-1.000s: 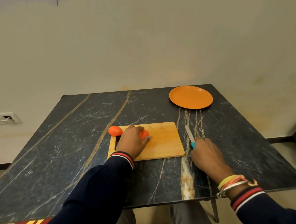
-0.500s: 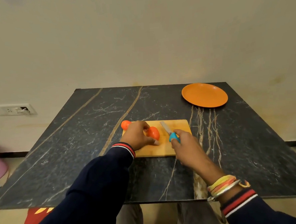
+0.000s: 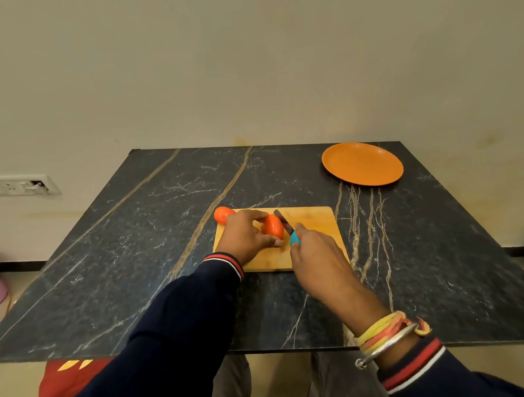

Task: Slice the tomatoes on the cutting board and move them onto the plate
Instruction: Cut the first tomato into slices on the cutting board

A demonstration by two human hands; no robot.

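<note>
Your left hand [image 3: 246,236] pinches the tomato [image 3: 273,226] between thumb and curled fingers, on the left half of the cutting board [image 3: 314,225]. Your right hand [image 3: 314,253] is clamped round the blue handle of the knife [image 3: 283,221]. The blade sits just beside the tomato's right side; contact cannot be told.

Risks:
- The smooth, round skin may let the blade skid toward your left fingertips.
- A loose pinch may let the tomato roll.

A second tomato [image 3: 223,214] sits at the board's far left corner, partly hidden by your left hand. The plate [image 3: 362,164] lies well apart at the far right of the table [image 3: 135,252]. Nothing stands between board and plate.
</note>
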